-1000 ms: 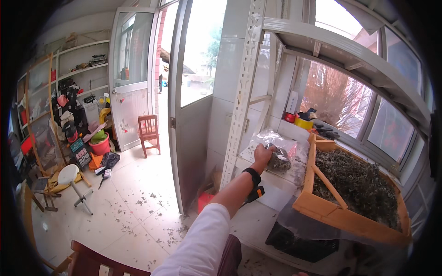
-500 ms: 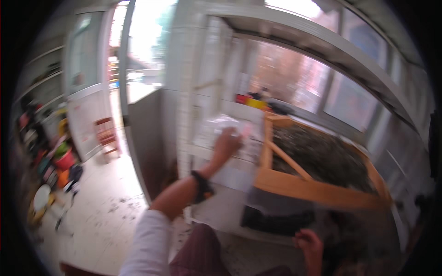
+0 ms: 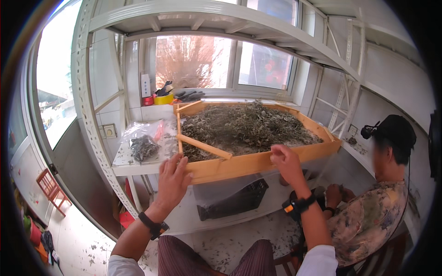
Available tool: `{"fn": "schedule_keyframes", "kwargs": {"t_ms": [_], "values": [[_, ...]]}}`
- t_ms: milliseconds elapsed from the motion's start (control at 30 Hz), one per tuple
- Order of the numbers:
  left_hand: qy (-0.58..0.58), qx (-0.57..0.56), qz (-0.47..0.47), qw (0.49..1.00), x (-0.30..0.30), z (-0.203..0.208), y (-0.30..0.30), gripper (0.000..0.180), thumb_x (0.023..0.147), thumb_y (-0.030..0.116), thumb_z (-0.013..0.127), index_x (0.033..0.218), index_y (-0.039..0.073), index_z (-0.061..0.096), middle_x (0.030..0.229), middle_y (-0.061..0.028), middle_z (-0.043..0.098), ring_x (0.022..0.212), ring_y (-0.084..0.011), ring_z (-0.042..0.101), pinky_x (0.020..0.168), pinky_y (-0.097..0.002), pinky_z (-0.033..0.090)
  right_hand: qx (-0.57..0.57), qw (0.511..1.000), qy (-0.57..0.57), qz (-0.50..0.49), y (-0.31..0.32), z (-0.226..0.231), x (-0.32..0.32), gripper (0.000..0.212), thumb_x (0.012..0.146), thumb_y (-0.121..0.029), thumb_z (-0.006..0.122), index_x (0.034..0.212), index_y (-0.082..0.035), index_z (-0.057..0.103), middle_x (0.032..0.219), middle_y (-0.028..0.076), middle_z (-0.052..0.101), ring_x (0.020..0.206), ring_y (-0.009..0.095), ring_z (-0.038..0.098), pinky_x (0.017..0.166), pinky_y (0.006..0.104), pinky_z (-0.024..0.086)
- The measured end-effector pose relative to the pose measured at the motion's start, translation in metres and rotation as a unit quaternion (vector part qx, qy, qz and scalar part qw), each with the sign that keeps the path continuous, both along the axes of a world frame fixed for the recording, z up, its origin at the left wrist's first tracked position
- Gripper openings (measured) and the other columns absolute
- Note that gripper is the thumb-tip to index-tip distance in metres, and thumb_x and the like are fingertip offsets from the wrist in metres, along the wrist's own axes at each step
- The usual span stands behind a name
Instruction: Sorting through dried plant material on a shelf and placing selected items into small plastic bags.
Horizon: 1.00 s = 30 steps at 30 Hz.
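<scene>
A wooden tray (image 3: pixel 258 161) heaped with dried, dark grey-green leaves (image 3: pixel 239 124) stands in front of me on a shelf. My left hand (image 3: pixel 172 181) is at its front left corner, fingers stretched and spread, holding nothing. By the front board, right of the middle, is my right hand (image 3: pixel 286 162); its fingers are curled together, and whatever they may hold is hidden. A wooden slat (image 3: pixel 205 146) lies across the tray's left front corner. Left of the tray sits a clear plastic bag (image 3: pixel 143 146) with some dried leaves inside.
At the right a person (image 3: pixel 368 216) in a patterned shirt and black cap sits, hands together. A black plastic crate (image 3: pixel 235 200) is beneath the tray. The white rack's post (image 3: pixel 94 92) rises on the left. Yellow tape (image 3: pixel 164 99) and dark gloves (image 3: pixel 189 95) lie by the window.
My view has swung right, bringing the seated person into sight. My left hand has left the plastic bag for the tray's corner. My right hand has risen to the tray's front board.
</scene>
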State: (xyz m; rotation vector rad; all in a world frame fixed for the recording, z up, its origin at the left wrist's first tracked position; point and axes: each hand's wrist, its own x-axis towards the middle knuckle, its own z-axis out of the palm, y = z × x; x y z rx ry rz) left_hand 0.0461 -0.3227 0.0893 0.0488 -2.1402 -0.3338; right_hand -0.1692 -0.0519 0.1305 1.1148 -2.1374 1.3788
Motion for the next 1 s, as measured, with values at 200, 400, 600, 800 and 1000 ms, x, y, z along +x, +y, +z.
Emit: {"fn": "schedule_keyframes", "kwargs": {"t_ms": [200, 400, 600, 800, 1000], "values": [[0.065, -0.167, 0.021, 0.984, -0.016, 0.018, 0.005, 0.027, 0.078, 0.013, 0.062, 0.099, -0.001, 0.057, 0.111, -0.0173, 0.052, 0.107, -0.0328, 0.049, 0.091, -0.0383, 0.041, 0.055, 0.989, 0.117, -0.073, -0.027, 0.008, -0.058, 0.024, 0.074, -0.016, 0.064, 0.095, -0.003, 0.061, 0.087, 0.013, 0.061, 0.085, 0.03, 0.06, 0.074, 0.0406, 0.047], [0.093, -0.169, 0.023, 0.981, -0.031, 0.011, -0.002, 0.019, 0.075, 0.014, 0.064, 0.088, 0.001, 0.057, 0.088, -0.0103, 0.058, 0.092, -0.0291, 0.056, 0.081, -0.0397, 0.044, 0.238, 0.967, 0.041, -0.076, -0.043, 0.01, -0.104, 0.028, 0.071, -0.024, 0.067, 0.093, -0.006, 0.063, 0.092, 0.015, 0.062, 0.088, 0.034, 0.059, 0.075, 0.0434, 0.047], [0.162, -0.168, 0.019, 0.972, -0.036, 0.011, -0.002, 0.017, 0.073, 0.013, 0.064, 0.084, 0.002, 0.057, 0.08, -0.0103, 0.057, 0.083, -0.0296, 0.058, 0.071, -0.0381, 0.047, 0.364, 0.921, -0.057, -0.13, -0.05, 0.026, -0.124, 0.053, 0.075, -0.02, 0.071, 0.124, -0.009, 0.053, 0.119, 0.014, 0.057, 0.105, 0.032, 0.057, 0.085, 0.0434, 0.047], [0.15, -0.146, 0.008, 0.978, -0.037, 0.009, 0.0, 0.014, 0.072, 0.008, 0.064, 0.082, 0.001, 0.058, 0.08, -0.0124, 0.058, 0.083, -0.0327, 0.059, 0.074, -0.0394, 0.048, 0.475, 0.849, -0.176, -0.147, -0.062, 0.029, -0.122, 0.081, 0.074, -0.024, 0.074, 0.141, -0.015, 0.03, 0.143, 0.009, 0.036, 0.127, 0.028, 0.04, 0.102, 0.0422, 0.037], [0.161, -0.161, 0.02, 0.973, -0.036, 0.007, -0.003, 0.016, 0.07, 0.009, 0.064, 0.083, 0.0, 0.058, 0.079, -0.0126, 0.058, 0.081, -0.0325, 0.059, 0.072, -0.0389, 0.048, 0.515, 0.838, -0.142, -0.111, -0.07, 0.03, -0.118, 0.067, 0.073, -0.014, 0.074, 0.134, -0.015, 0.045, 0.136, 0.009, 0.045, 0.12, 0.03, 0.047, 0.095, 0.0436, 0.044]]}}
